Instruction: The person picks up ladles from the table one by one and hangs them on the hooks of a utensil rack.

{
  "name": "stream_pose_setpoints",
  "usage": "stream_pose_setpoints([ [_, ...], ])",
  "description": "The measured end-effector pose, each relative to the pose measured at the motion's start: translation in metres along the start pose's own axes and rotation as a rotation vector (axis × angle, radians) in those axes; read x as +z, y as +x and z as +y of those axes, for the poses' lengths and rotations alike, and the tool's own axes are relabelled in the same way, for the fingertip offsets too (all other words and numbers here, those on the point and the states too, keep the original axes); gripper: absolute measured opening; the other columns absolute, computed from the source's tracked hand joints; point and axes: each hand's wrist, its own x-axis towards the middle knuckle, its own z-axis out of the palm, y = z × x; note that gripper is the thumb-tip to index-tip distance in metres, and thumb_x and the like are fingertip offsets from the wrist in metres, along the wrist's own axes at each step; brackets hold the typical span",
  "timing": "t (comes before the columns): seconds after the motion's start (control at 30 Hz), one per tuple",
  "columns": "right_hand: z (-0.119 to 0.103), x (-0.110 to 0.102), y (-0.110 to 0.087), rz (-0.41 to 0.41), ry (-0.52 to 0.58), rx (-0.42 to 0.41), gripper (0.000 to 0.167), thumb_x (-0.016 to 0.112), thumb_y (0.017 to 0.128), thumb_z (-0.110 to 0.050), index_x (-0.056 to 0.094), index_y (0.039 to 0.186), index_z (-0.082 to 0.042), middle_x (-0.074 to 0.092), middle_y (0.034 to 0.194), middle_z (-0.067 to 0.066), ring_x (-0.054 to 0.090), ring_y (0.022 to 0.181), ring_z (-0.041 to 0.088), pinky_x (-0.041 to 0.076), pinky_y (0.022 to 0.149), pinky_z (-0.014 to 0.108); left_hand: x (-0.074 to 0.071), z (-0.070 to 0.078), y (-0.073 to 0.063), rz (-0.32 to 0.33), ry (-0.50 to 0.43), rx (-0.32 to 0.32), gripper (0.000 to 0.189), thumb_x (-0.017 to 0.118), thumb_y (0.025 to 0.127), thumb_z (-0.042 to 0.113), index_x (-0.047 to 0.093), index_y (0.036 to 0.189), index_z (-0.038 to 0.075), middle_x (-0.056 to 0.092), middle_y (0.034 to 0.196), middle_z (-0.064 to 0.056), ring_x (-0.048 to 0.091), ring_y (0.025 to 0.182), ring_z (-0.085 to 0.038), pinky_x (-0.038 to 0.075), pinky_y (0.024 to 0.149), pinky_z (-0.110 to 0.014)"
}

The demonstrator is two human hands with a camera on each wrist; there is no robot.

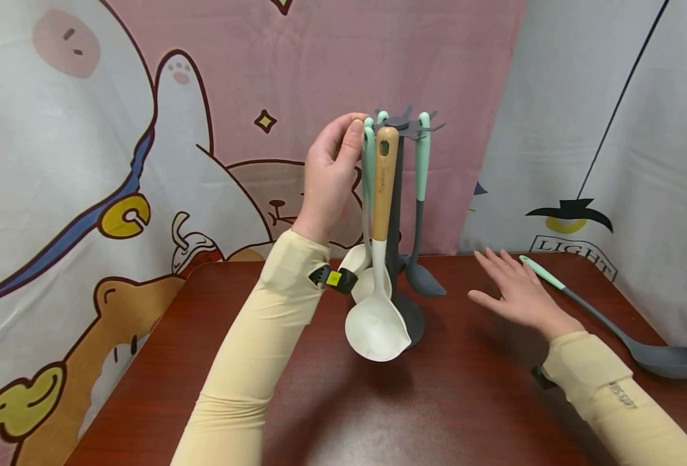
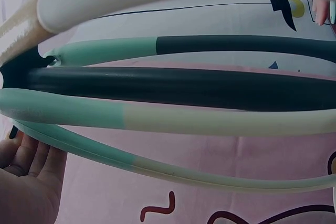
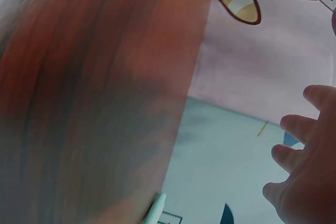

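My left hand (image 1: 328,171) is raised to the top of the utensil rack (image 1: 398,194), pinching at the upper end of a mint-handled utensil (image 1: 369,162). In the left wrist view, curled fingers (image 2: 39,156) lie behind that mint handle. A white ladle (image 1: 378,323) with a wooden handle hangs in front. To its right hangs a grey utensil (image 1: 422,246) with a mint handle. Another pale-headed utensil hangs partly hidden behind the ladle. My right hand (image 1: 521,294) has its fingers spread, holding nothing, beside a grey ladle (image 1: 666,359) with a mint handle.
The red-brown table (image 1: 215,388) carries the rack near its middle and the grey ladle along its right side. A pink cartoon curtain (image 1: 436,52) hangs right behind, with a pale curtain (image 1: 576,116) to the right.
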Motion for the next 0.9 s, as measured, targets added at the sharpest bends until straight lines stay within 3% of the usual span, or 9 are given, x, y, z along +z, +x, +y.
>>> stream_pose_setpoints([
  [0.4,0.024,0.0,-0.008,-0.015,-0.097,0.059,0.089,0.055,0.095,-0.059,0.017,0.159,-0.009,0.016,0.16,0.026,0.007,0.145,0.049,-0.003,0.11,0.069,-0.001,0.0,0.0,-0.002,0.005,-0.018,0.03,0.048,0.106,0.017,0.059,0.125,-0.003,0.061,0.114,-0.011,0.06,0.099,-0.02,0.05,0.09,-0.031],
  [0.9,0.059,-0.002,-0.022,-0.092,-0.072,0.173,0.092,0.048,0.097,-0.06,0.005,0.159,-0.007,0.005,0.159,0.031,-0.006,0.144,0.051,-0.007,0.106,0.073,-0.001,-0.001,0.0,-0.002,0.014,-0.005,0.03,0.048,0.106,0.017,0.059,0.125,-0.003,0.062,0.113,-0.01,0.06,0.099,-0.019,0.05,0.089,-0.031],
])
